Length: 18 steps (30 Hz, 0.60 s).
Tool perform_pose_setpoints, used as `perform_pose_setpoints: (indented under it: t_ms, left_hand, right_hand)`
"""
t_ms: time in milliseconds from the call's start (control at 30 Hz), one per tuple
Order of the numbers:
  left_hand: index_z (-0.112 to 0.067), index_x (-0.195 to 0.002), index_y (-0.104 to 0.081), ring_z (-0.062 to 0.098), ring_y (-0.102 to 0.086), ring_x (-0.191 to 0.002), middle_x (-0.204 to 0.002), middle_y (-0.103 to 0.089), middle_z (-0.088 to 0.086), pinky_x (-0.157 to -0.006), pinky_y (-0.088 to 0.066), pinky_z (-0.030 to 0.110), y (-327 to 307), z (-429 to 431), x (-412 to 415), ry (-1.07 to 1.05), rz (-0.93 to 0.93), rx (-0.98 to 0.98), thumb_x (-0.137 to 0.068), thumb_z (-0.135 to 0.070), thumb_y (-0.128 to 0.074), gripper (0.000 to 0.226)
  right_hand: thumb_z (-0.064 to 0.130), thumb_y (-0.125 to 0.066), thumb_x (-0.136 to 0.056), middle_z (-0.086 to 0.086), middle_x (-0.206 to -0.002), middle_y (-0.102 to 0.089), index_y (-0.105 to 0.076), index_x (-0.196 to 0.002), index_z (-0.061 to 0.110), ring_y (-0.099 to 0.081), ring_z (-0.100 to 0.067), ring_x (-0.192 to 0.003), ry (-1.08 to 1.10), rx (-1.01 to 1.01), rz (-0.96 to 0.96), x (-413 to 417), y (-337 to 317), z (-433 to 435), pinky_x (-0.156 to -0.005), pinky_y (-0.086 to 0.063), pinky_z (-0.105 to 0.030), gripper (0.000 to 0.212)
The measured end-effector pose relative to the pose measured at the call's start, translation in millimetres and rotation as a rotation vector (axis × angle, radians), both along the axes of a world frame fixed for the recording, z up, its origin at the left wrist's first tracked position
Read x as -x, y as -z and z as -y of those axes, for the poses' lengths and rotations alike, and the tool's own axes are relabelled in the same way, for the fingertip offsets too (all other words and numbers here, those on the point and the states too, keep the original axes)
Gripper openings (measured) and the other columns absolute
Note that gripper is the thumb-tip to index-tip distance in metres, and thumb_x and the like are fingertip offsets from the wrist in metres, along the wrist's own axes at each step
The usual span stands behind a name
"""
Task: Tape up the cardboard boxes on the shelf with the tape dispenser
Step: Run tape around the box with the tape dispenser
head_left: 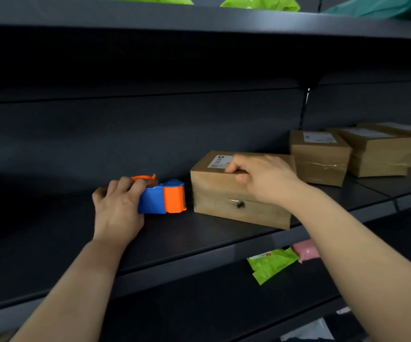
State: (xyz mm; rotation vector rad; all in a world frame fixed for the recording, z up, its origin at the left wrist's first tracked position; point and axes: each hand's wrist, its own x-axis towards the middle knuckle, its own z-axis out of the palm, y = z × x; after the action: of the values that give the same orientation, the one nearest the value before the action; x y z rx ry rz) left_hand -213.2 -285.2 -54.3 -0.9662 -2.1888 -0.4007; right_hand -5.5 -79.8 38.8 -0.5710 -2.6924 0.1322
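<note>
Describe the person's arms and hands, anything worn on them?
Both arms are bare as far up as the view shows: no sleeves, gloves, watch, rings or bracelets visible on the left hand or the right hand. Nails look short and unpainted. No markings can be seen.

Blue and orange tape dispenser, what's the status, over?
Left hand gripping blue and orange tape dispenser on dark shelf. Right hand steadying nearest brown cardboard box. Nothing between them.

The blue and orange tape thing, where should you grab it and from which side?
Probably by its blue body, coming from the left, as the left hand does now. The tape dispenser lies on the shelf with its orange end pointing right at the nearest cardboard box, so the blue back end is the free part to wrap fingers around.
</note>
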Motion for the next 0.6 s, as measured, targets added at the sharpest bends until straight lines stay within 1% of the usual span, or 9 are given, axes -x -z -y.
perform_pose_setpoints:
  t_ms: [100, 167, 267, 367, 400, 467, 533, 567, 600]
  left_hand:
    - [-0.024, -0.12, -0.06, 0.034, -0.051, -0.095, -0.097, -0.054, 0.007, -0.084, -0.038, 0.053, -1, 1, 2, -0.061, 0.031, -0.007, -0.056, 0.004, -0.071, 0.071]
    - [-0.025, -0.12, -0.059, 0.034, -0.051, -0.094, -0.096, -0.054, 0.007, -0.082, -0.039, 0.053, 0, 1, 4, -0.065, 0.013, 0.002, -0.055, 0.005, -0.072, 0.073]
    - [-0.024, -0.118, -0.061, 0.035, -0.052, -0.091, -0.095, -0.055, 0.009, -0.08, -0.039, 0.054, -1, -5, 2, -0.088, -0.042, 0.017, -0.054, 0.005, -0.075, 0.072]
    - [-0.021, -0.115, -0.063, 0.036, -0.051, -0.088, -0.092, -0.056, 0.012, -0.078, -0.037, 0.052, -3, -18, -6, -0.098, -0.107, 0.039, -0.06, 0.002, -0.074, 0.061]
    - [-0.02, -0.115, -0.064, 0.036, -0.051, -0.088, -0.092, -0.056, 0.012, -0.078, -0.037, 0.052, -3, -20, -8, -0.094, -0.115, 0.044, -0.06, 0.001, -0.073, 0.06]
    - [-0.02, -0.116, -0.064, 0.036, -0.051, -0.089, -0.092, -0.057, 0.011, -0.078, -0.038, 0.052, -2, -19, -11, -0.08, -0.111, 0.047, -0.056, 0.0, -0.075, 0.064]
    - [-0.021, -0.117, -0.064, 0.035, -0.052, -0.09, -0.093, -0.058, 0.009, -0.08, -0.039, 0.054, 0, -14, -11, -0.059, -0.103, 0.052, -0.052, 0.0, -0.076, 0.069]
    - [-0.021, -0.118, -0.064, 0.034, -0.053, -0.09, -0.093, -0.058, 0.009, -0.081, -0.04, 0.054, 0, -13, -12, -0.052, -0.098, 0.055, -0.051, -0.001, -0.076, 0.071]
    - [-0.021, -0.117, -0.064, 0.034, -0.053, -0.09, -0.093, -0.059, 0.008, -0.081, -0.04, 0.055, 0, -12, -13, -0.044, -0.091, 0.059, -0.049, -0.002, -0.077, 0.071]
  right_hand:
    - [0.029, -0.052, -0.098, 0.018, -0.131, -0.057, -0.055, -0.109, 0.042, -0.052, -0.015, -0.117, -0.028, 0.007, -0.015, 1, 3, -4, -0.093, -0.044, -0.034, 0.018]
    - [0.028, -0.052, -0.098, 0.018, -0.131, -0.057, -0.055, -0.109, 0.042, -0.052, -0.015, -0.117, -0.03, 0.015, -0.029, 1, 5, -5, -0.094, -0.044, -0.036, 0.018]
    - [0.029, -0.051, -0.099, 0.019, -0.132, -0.056, -0.056, -0.111, 0.042, -0.052, -0.015, -0.117, -0.047, -0.001, -0.034, 2, 6, -8, -0.093, -0.043, -0.034, 0.018]
    - [0.029, -0.052, -0.099, 0.02, -0.133, -0.056, -0.057, -0.112, 0.042, -0.051, -0.012, -0.12, -0.086, -0.009, -0.005, -1, 3, -10, -0.088, -0.04, -0.028, 0.019]
    - [0.029, -0.052, -0.098, 0.021, -0.133, -0.056, -0.058, -0.112, 0.042, -0.05, -0.011, -0.121, -0.095, -0.001, 0.009, -1, 1, -11, -0.088, -0.039, -0.027, 0.019]
    - [0.028, -0.055, -0.096, 0.022, -0.131, -0.058, -0.061, -0.106, 0.042, -0.051, -0.01, -0.121, -0.106, 0.077, 0.017, -5, -4, -14, -0.092, -0.042, -0.028, 0.019]
    - [0.024, -0.056, -0.093, 0.02, -0.12, -0.065, -0.064, -0.097, 0.039, -0.057, -0.009, -0.113, -0.095, 0.167, -0.069, -4, -3, -13, -0.098, -0.044, -0.034, 0.018]
    - [0.023, -0.053, -0.092, 0.015, -0.108, -0.07, -0.065, -0.093, 0.035, -0.063, -0.012, -0.104, -0.081, 0.071, -0.163, 1, 2, -10, -0.101, -0.042, -0.036, 0.017]
    - [0.024, -0.05, -0.091, 0.01, -0.094, -0.073, -0.064, -0.09, 0.031, -0.066, -0.015, -0.094, -0.053, -0.125, -0.284, 9, 9, -5, -0.103, -0.039, -0.038, 0.016]
